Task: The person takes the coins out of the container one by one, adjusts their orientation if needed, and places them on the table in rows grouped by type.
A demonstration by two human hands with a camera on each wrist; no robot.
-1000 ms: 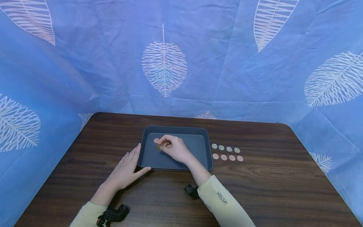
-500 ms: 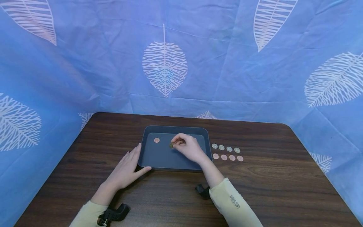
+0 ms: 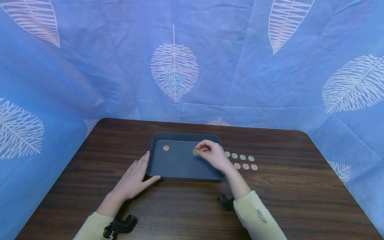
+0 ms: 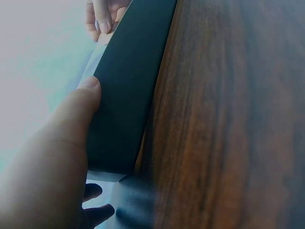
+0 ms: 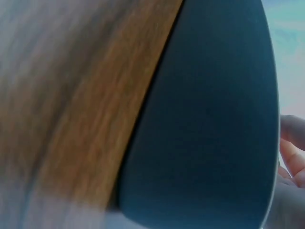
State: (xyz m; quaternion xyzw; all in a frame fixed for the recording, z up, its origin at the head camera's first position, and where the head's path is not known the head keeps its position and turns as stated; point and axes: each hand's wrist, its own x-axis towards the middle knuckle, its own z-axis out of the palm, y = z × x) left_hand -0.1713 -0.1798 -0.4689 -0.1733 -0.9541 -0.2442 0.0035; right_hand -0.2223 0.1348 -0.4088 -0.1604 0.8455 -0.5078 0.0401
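Over the right half of a dark grey tray [image 3: 174, 168], my right hand [image 3: 214, 156] pinches a small gold-coloured coin [image 3: 195, 152] between thumb and fingertips. One copper-coloured coin [image 3: 166, 148] lies flat in the tray's upper left part. My left hand [image 3: 132, 181] rests at the tray's front left corner, fingers straight along the left side and thumb at the front edge. In the left wrist view the left thumb [image 4: 88, 93] touches the tray's outer wall [image 4: 128, 90]. The tray wall [image 5: 205, 119] fills much of the right wrist view and partly hides the right hand.
Right of the tray, on the dark wooden table [image 3: 285, 186], lie a row of silver-coloured coins [image 3: 242, 157] and, nearer, a row of copper-coloured coins [image 3: 245, 166]. My right hand and wrist partly cover their left ends. A blue cloth [image 3: 228, 76] with white leaves hangs behind.
My right hand has carried the gold-coloured coin rightward across the tray from beside the copper-coloured one. My left hand has stayed at the tray's corner.
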